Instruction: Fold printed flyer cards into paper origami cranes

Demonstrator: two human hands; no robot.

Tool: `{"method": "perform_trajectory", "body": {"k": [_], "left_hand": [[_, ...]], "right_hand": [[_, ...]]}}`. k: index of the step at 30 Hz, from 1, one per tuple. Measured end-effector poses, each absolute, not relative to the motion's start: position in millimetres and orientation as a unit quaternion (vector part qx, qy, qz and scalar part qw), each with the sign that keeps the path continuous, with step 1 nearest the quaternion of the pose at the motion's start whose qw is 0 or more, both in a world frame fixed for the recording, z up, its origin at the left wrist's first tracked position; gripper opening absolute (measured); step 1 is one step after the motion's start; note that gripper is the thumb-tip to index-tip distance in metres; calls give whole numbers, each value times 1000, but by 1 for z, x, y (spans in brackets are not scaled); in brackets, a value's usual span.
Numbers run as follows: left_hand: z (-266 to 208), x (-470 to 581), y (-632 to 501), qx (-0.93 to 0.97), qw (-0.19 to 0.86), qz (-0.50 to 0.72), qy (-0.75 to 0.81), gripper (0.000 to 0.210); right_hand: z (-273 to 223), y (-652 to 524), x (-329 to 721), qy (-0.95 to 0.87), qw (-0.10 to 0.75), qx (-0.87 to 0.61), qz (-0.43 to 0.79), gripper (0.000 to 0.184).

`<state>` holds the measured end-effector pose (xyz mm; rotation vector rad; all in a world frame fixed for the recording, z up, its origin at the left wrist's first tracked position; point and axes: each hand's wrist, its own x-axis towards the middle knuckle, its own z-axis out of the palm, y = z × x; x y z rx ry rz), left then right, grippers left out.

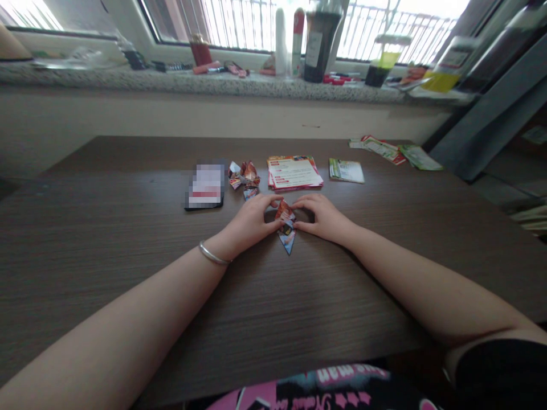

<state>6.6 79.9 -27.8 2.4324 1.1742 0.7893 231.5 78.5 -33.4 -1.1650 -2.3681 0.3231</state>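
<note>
A small piece of folded printed paper (286,230), diamond-shaped with its sharp point toward me, lies on the dark wooden table (273,319). From its left edge, my left hand (252,222) holds it between thumb and fingers; a silver bangle circles that wrist. My right hand (325,219) grips the right edge the same way, its fingers curved. Just beyond my left hand sit several folded paper pieces (250,175) in similar colours, one partly covered by my fingers.
A phone with a blurred screen (205,185) lies left of the folded pieces. Beyond my hands are a stack of printed cards (294,172) and a smaller stack (347,171). More leaflets (384,150) spread at the far right. Bottles and cups (320,45) line the stone windowsill (256,86).
</note>
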Motion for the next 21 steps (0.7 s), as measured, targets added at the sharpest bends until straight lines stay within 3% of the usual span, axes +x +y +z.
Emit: {"method": "perform_trajectory", "body": {"k": [3, 9, 15, 19, 21], "left_hand": [[-27, 7, 80, 858, 151, 259, 417, 45], [-24, 7, 76, 825, 230, 304, 419, 65], [-22, 9, 75, 826, 241, 298, 414, 38], [-24, 10, 75, 801, 287, 327, 410, 50], [-25, 10, 75, 810, 285, 323, 399, 45]], "right_hand": [[-33, 78, 230, -858, 250, -427, 134, 36], [-31, 78, 231, -852, 262, -422, 168, 36], [-31, 77, 230, -855, 253, -425, 156, 29], [-29, 78, 229, -857, 247, -426, 152, 29], [-29, 79, 229, -861, 244, -422, 148, 30]]}}
